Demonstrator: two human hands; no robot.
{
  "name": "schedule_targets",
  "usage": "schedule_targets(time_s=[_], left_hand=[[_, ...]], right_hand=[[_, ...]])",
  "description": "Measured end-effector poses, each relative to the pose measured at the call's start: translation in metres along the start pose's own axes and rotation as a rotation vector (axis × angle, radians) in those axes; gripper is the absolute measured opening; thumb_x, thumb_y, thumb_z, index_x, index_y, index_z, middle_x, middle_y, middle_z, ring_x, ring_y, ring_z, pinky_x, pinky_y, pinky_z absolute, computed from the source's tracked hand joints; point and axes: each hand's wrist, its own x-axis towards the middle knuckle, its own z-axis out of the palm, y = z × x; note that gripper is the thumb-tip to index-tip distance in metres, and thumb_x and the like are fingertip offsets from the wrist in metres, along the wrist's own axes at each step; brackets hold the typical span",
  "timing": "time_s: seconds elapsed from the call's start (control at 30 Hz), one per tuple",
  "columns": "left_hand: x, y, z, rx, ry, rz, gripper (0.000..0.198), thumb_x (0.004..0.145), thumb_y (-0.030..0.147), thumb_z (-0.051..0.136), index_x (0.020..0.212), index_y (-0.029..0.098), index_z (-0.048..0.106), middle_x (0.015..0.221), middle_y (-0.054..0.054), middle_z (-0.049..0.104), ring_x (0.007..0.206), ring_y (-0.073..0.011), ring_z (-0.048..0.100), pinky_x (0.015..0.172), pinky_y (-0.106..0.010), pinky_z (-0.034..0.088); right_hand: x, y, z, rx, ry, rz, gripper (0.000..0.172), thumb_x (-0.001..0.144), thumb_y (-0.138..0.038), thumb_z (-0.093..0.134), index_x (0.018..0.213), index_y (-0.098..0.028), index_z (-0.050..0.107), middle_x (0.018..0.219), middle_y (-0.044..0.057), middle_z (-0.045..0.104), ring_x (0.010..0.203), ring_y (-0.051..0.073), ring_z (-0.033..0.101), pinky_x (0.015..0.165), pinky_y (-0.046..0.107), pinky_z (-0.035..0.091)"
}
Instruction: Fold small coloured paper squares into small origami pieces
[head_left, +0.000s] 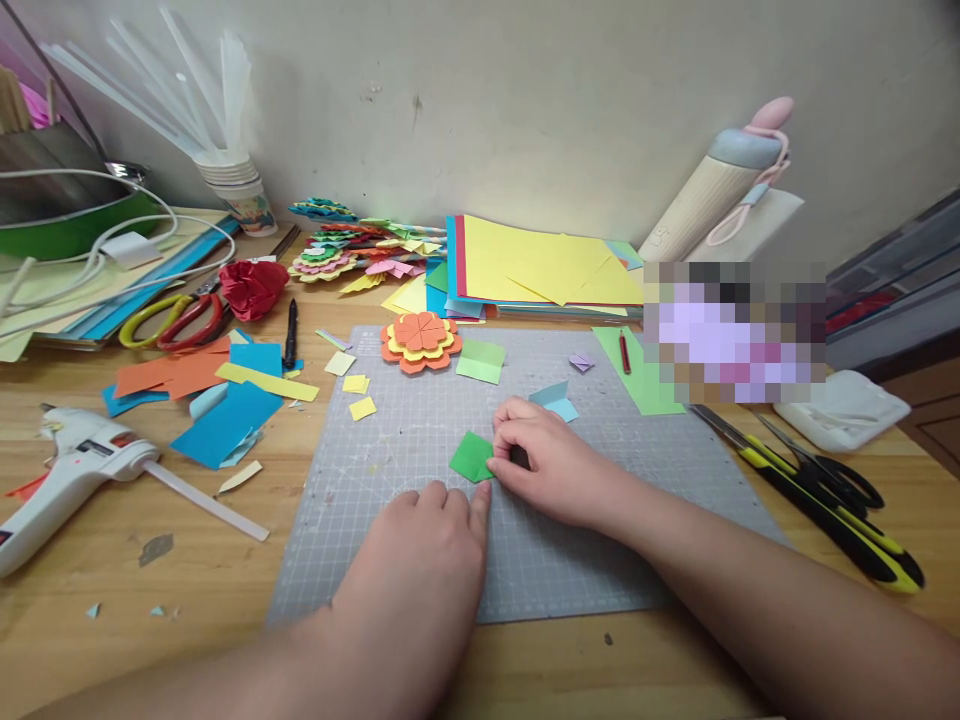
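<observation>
A small folded green paper (470, 456) lies on the grey cutting mat (420, 560). My right hand (544, 460) pinches its right edge with curled fingers. My left hand (420, 575) rests on the mat just below the paper, fingers curled under, one fingertip touching the paper's lower corner. A light blue folded paper (556, 399) lies just beyond my right hand.
An orange and yellow paper flower (420, 342), a pale green folded piece (481, 360) and small yellow squares (358, 395) lie on the mat. A glue gun (71, 470) sits at left, scissors (817, 480) at right, a coloured paper stack (540, 268) at the back.
</observation>
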Motion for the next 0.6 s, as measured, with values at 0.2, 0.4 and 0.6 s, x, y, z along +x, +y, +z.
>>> schedule_targets(time_s=[0.2,0.4,0.6], left_hand=[[-0.001,0.002,0.007,0.046,0.066,-0.016,0.061,0.081,0.006,0.042,0.142,0.007,0.037,0.093,-0.015,0.066,0.077,-0.0271,0.062,0.061,-0.039,0.054],[0.000,0.002,0.012,0.064,0.106,-0.006,0.057,0.083,0.009,0.044,0.140,0.004,0.040,0.095,-0.016,0.067,0.078,-0.0271,0.062,0.060,-0.038,0.054],[0.002,-0.004,-0.001,-0.023,0.065,0.001,0.054,0.083,0.009,0.045,0.137,0.004,0.043,0.097,-0.016,0.068,0.080,-0.0273,0.064,0.066,-0.041,0.055]], right_hand=[[0.001,0.001,0.000,-0.009,0.001,-0.003,0.024,0.077,-0.008,0.056,0.060,-0.017,0.043,0.083,0.002,0.050,0.083,0.017,0.048,0.073,0.031,0.037],[0.001,0.000,0.000,-0.016,-0.008,0.003,0.025,0.078,-0.008,0.056,0.060,-0.018,0.042,0.083,0.002,0.050,0.084,0.017,0.047,0.073,0.031,0.036],[0.001,0.000,-0.001,-0.018,-0.004,0.006,0.025,0.078,-0.007,0.056,0.060,-0.018,0.041,0.083,0.002,0.050,0.084,0.017,0.048,0.073,0.031,0.037]])
